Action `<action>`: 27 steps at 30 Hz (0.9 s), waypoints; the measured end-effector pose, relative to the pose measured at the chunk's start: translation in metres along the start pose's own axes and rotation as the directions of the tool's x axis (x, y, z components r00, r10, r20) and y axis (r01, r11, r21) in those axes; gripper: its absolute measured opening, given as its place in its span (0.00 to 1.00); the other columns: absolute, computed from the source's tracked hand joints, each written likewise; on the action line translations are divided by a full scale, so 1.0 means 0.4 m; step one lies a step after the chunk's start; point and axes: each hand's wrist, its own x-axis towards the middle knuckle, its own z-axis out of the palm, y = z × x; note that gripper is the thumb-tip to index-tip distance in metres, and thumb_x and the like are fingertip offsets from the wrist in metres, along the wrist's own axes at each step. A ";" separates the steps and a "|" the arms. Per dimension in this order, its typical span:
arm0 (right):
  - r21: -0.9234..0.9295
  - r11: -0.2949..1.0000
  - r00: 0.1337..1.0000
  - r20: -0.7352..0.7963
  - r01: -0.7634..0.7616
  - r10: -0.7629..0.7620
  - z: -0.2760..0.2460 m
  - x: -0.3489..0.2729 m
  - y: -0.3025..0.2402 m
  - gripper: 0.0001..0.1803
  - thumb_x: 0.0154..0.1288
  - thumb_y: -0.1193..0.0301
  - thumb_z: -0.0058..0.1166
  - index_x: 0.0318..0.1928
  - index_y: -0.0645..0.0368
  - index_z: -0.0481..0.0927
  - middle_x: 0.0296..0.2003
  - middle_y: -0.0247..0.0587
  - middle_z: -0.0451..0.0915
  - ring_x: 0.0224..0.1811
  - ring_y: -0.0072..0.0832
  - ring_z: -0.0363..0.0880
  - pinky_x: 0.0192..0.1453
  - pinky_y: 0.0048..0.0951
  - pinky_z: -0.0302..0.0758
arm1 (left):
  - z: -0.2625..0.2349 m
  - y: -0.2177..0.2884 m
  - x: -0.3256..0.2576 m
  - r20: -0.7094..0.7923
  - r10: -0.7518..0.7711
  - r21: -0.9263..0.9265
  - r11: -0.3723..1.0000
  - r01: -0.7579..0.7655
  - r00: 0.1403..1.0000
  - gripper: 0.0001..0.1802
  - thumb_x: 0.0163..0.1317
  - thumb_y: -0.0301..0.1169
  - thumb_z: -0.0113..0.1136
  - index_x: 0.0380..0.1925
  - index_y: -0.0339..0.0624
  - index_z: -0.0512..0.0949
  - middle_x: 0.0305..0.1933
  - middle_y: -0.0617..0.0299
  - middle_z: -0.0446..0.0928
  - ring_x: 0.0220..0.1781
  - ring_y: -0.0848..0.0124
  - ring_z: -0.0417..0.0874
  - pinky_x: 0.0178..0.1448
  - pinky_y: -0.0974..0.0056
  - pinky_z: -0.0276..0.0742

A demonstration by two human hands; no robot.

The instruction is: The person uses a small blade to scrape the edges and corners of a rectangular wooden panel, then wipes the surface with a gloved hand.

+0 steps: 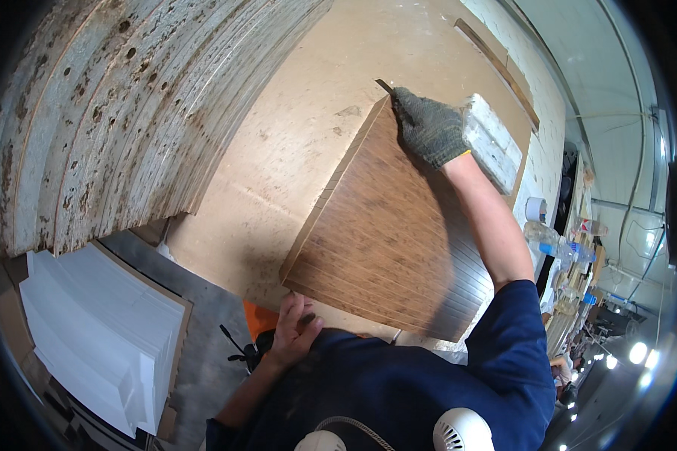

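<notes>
A block of brown wood-grain strips (387,233), with thin parallel lines across its top, lies on the tan work surface in front of me. My right hand (429,126) wears a dark grey knitted glove and is closed at the block's far corner. From its fingers a thin dark flat strip (384,86) sticks out past that corner; the rest of it is hidden by the glove. My left hand (293,331), bare, is at the block's near left corner with its fingers curled. Something dark shows between its thumb and fingers, too small to make out.
Tall worn, stained boards (113,113) rise at the left. Below them sits a stack of white sheets (98,331). A white wrapped block (493,143) lies beside my right wrist, with a long brown strip (496,71) beyond. Plastic bottles (545,237) and a tape roll (535,209) stand at the right.
</notes>
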 end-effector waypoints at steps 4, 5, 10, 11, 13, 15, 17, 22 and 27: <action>-0.029 0.888 0.820 0.397 0.460 -0.412 -0.039 -0.083 -0.130 0.21 0.55 0.70 0.56 0.51 0.55 0.72 0.20 0.40 0.74 0.25 0.34 0.79 0.26 0.35 0.75 | -0.006 0.002 0.001 0.015 0.026 0.070 0.997 -0.027 1.000 0.33 0.56 0.24 0.60 0.61 0.24 0.59 0.53 0.49 0.64 0.51 0.61 0.72 0.53 0.65 0.74; 0.148 0.727 0.726 0.075 0.670 -0.684 -0.015 -0.149 -0.138 0.19 0.55 0.68 0.56 0.49 0.54 0.73 0.20 0.39 0.75 0.21 0.32 0.77 0.22 0.31 0.73 | -0.005 0.002 0.005 0.025 0.039 0.090 0.995 -0.042 0.999 0.34 0.56 0.23 0.60 0.61 0.24 0.59 0.53 0.48 0.64 0.51 0.61 0.72 0.53 0.65 0.74; 0.091 0.987 0.966 0.209 0.134 -0.151 -0.084 -0.049 -0.114 0.10 0.64 0.68 0.46 0.46 0.51 0.74 0.21 0.39 0.76 0.22 0.30 0.78 0.24 0.32 0.74 | -0.015 0.006 0.006 0.050 0.138 0.207 0.967 -0.145 0.989 0.34 0.56 0.22 0.60 0.62 0.24 0.58 0.54 0.47 0.63 0.51 0.60 0.72 0.52 0.64 0.75; 0.040 0.976 0.977 0.020 0.212 -0.213 -0.035 -0.029 -0.054 0.10 0.64 0.68 0.46 0.45 0.51 0.74 0.21 0.40 0.77 0.22 0.30 0.78 0.22 0.31 0.72 | -0.014 0.008 0.009 0.056 0.160 0.225 0.960 -0.168 0.986 0.35 0.56 0.22 0.60 0.62 0.24 0.57 0.54 0.46 0.63 0.51 0.60 0.72 0.52 0.64 0.75; 0.023 0.963 0.949 -0.179 0.267 -0.259 0.015 -0.028 -0.015 0.21 0.62 0.67 0.50 0.57 0.51 0.72 0.20 0.43 0.75 0.22 0.37 0.78 0.27 0.37 0.74 | -0.004 0.006 0.006 0.027 0.114 0.127 0.985 -0.117 0.993 0.35 0.56 0.22 0.60 0.63 0.24 0.57 0.54 0.46 0.63 0.52 0.60 0.72 0.53 0.64 0.75; -0.016 0.961 0.915 0.309 0.277 -0.258 -0.037 -0.061 -0.113 0.22 0.58 0.69 0.53 0.54 0.53 0.73 0.19 0.42 0.75 0.24 0.37 0.79 0.30 0.35 0.76 | 0.000 0.000 0.001 0.006 0.087 0.084 0.993 -0.087 0.996 0.36 0.56 0.22 0.60 0.63 0.24 0.56 0.55 0.46 0.62 0.52 0.60 0.72 0.54 0.64 0.75; 0.269 0.792 0.781 0.174 0.548 -0.600 0.013 -0.168 -0.178 0.22 0.55 0.72 0.54 0.53 0.55 0.74 0.21 0.38 0.76 0.24 0.33 0.79 0.28 0.34 0.76 | -0.002 0.000 0.005 0.024 0.103 0.089 0.990 -0.105 0.994 0.37 0.56 0.22 0.60 0.64 0.24 0.55 0.56 0.46 0.62 0.53 0.60 0.72 0.55 0.64 0.75; 0.200 0.901 0.857 0.285 0.386 -0.430 -0.046 -0.114 -0.208 0.20 0.61 0.69 0.52 0.53 0.60 0.73 0.30 0.39 0.81 0.27 0.33 0.81 0.33 0.29 0.79 | -0.003 -0.001 -0.003 0.028 0.039 0.117 0.992 -0.042 0.999 0.37 0.57 0.23 0.59 0.64 0.23 0.54 0.56 0.47 0.61 0.54 0.60 0.71 0.56 0.63 0.74; 0.619 0.619 0.868 -0.245 0.484 -0.433 0.211 -0.377 -0.246 0.19 0.59 0.69 0.51 0.51 0.59 0.74 0.30 0.40 0.81 0.31 0.34 0.82 0.32 0.30 0.76 | 0.009 0.020 0.014 0.067 0.006 0.084 0.996 -0.012 0.998 0.37 0.58 0.25 0.57 0.64 0.23 0.53 0.57 0.46 0.61 0.56 0.60 0.69 0.58 0.62 0.71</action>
